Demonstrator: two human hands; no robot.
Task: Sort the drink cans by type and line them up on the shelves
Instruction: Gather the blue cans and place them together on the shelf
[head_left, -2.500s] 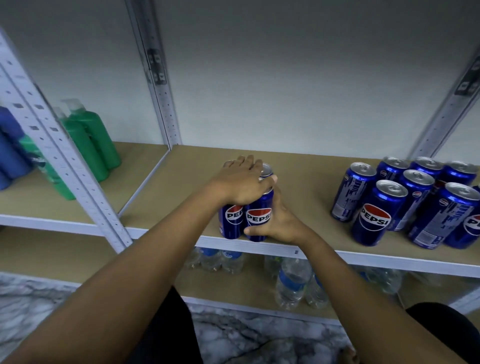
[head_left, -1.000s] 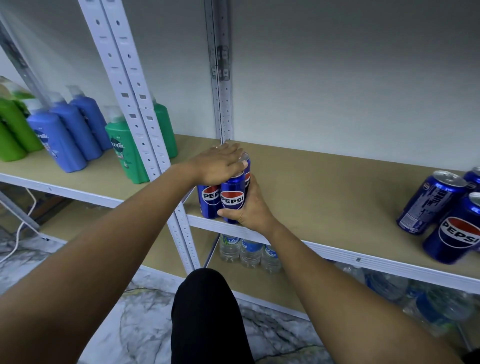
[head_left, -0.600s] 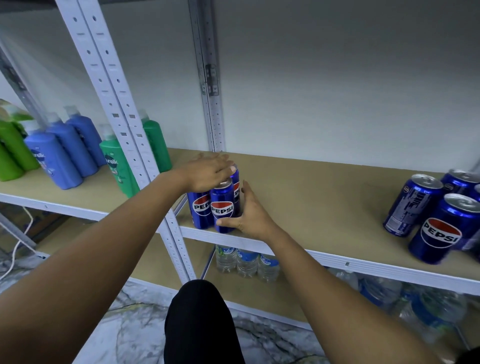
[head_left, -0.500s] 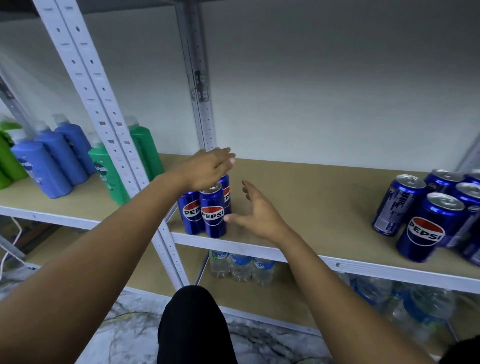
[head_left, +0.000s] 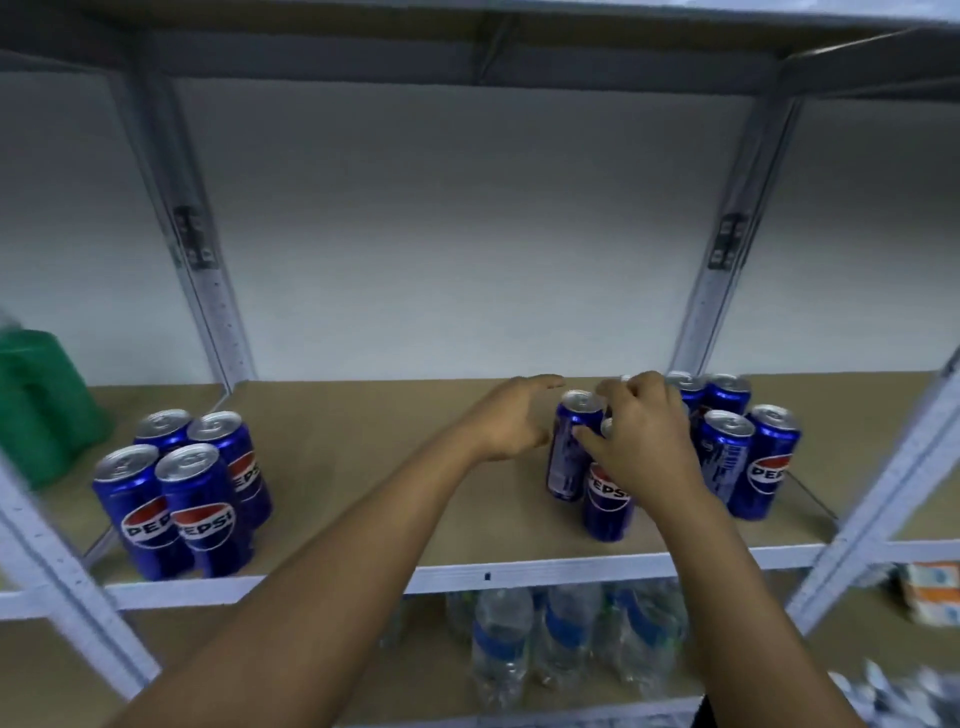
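Four blue Pepsi cans (head_left: 197, 514) stand in a tight square at the left front of the brown shelf board (head_left: 389, 467). At the right end stands a second group of several Pepsi cans (head_left: 727, 457). My right hand (head_left: 644, 441) lies over that group's left part, fingers curled over the can tops, thumb against a can turned label-away (head_left: 566, 467). A front can (head_left: 605, 506) stands under my wrist. My left hand (head_left: 511, 421) hovers open just left of the turned can, fingers straight.
A green bottle (head_left: 41, 405) stands on the neighbouring shelf at far left. Grey perforated uprights (head_left: 208, 291) (head_left: 711, 291) frame the bay, and another upright (head_left: 883, 488) crosses at front right. Water bottles (head_left: 504, 649) fill the shelf below. An upper shelf hangs overhead.
Both hands let go of the four-can group, which stays at the shelf's left end. They moved right to the other cans, and my right hand closed over them.
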